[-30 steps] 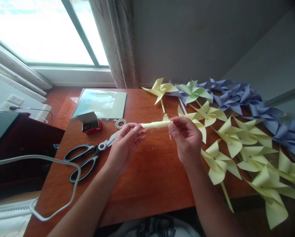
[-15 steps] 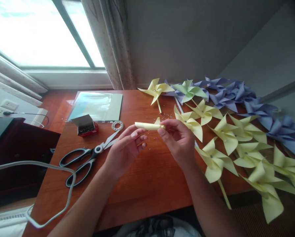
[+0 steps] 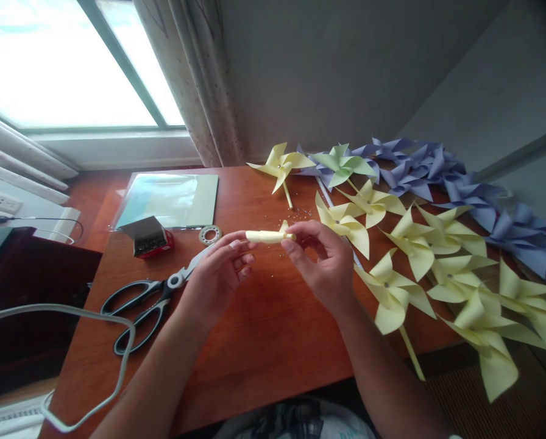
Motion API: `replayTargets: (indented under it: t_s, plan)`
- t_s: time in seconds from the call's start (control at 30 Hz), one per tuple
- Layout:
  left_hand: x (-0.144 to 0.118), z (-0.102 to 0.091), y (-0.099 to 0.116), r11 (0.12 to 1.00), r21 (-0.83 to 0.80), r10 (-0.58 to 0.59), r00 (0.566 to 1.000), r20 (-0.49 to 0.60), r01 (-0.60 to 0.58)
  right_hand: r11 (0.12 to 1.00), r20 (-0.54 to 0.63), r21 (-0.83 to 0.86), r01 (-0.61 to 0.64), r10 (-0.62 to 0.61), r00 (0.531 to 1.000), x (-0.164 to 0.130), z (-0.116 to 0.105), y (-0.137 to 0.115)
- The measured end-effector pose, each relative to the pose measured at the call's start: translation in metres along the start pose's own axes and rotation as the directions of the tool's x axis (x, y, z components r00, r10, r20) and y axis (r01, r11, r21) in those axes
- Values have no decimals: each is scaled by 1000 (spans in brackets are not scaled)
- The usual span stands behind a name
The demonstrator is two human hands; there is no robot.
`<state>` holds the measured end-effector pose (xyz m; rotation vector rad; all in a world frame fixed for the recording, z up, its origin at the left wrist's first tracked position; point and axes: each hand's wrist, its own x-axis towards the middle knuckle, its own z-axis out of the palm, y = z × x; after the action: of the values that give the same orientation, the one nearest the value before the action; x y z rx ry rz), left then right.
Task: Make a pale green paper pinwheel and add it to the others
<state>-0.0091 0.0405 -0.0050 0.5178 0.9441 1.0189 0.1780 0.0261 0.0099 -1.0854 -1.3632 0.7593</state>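
The person holds a small roll of pale yellow paper (image 3: 264,236) level above the middle of the tabletop (image 3: 273,329), one end in each hand. The right hand (image 3: 323,265) has its grip closed on the right end, thumb and fingertips pinching it tight, which keeps the roll from springing open. The left hand (image 3: 218,274) is looser: its fingers (image 3: 236,247) are stretched out and only touch the left end from below, so they steady the roll rather than clamp it. A small flap of paper stands up near the middle of the roll.

The tools lie to the left, within reach of the left hand: black-handled scissors (image 3: 149,302) with the blades pointing toward the hands, a small ring of tape (image 3: 209,233), and an open red box of pins (image 3: 147,238). Behind them lies a pack of coloured paper (image 3: 170,200) in a shiny sleeve. The finished pieces are kept apart on the right, where yellow pinwheels (image 3: 419,250) are spread in rows, with a green pinwheel (image 3: 341,164) and purple pinwheels (image 3: 442,177) along the wall. Tiny scraps (image 3: 295,214) speckle the wood near the hands.

The tabletop is reddish-brown wood, set in a corner against a grey wall (image 3: 346,73). A bright window (image 3: 58,67) with a curtain (image 3: 191,79) is on the left, and a white cable (image 3: 94,341) loops off the near-left edge.
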Motion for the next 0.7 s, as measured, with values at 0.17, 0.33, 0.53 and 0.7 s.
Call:
replayTargets:
  t_s: [0.17, 0.33, 0.53, 0.7]
  plan:
    - [-7, 1, 2, 603, 591, 574, 806, 146, -536, 998, 116, -59, 16, -9, 993, 0, 1, -1]
    - [-12, 10, -2, 112, 689, 592, 605, 533, -716, 989, 215, -134, 69, -38, 976, 0, 4, -1]
    - [-10, 6, -9, 297, 651, 534, 687, 494, -699, 979, 229, -149, 138, -102, 968, -1, 5, -1]
    - [-10, 6, -7, 335, 618, 546, 681, 488, -711, 965, 228, -134, 224, -190, 955, -1, 3, -3]
